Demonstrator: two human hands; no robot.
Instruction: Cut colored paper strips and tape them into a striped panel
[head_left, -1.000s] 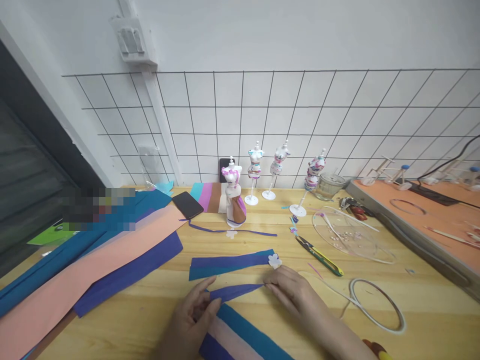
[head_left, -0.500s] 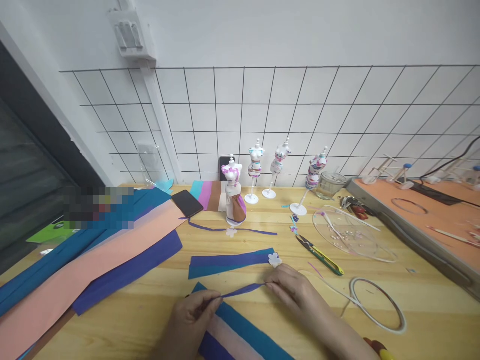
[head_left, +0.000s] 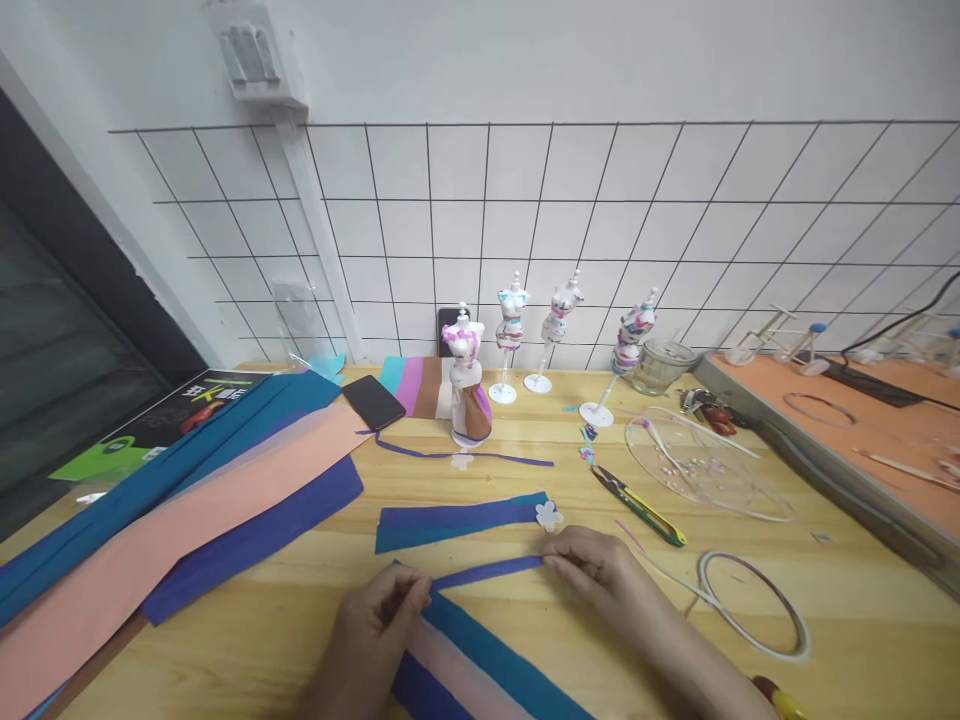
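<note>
A thin purple paper strip (head_left: 487, 572) stretches between my two hands just above the wooden table (head_left: 750, 690). My left hand (head_left: 379, 625) pinches its left end, fingers closed. My right hand (head_left: 592, 572) pinches its right end. Under the strip lies striped crepe paper (head_left: 480, 670) in teal, pink and purple. Behind the strip lies a purple and teal paper piece (head_left: 457, 520) with a small white flower (head_left: 549, 515) at its right end.
Long teal, peach and purple paper sheets (head_left: 187, 510) cover the left. A phone (head_left: 373, 402), dressed mini mannequins (head_left: 466, 385), snips (head_left: 637, 505), a clear dish (head_left: 697, 465), a glass jar (head_left: 660, 365), a white ring (head_left: 754, 605) and an orange tray (head_left: 847, 420) stand around.
The purple strip has narrowed into a thin band, now pulled straight between both hands. My left hand closed into a pinch on its end; the view tilted slightly up.
</note>
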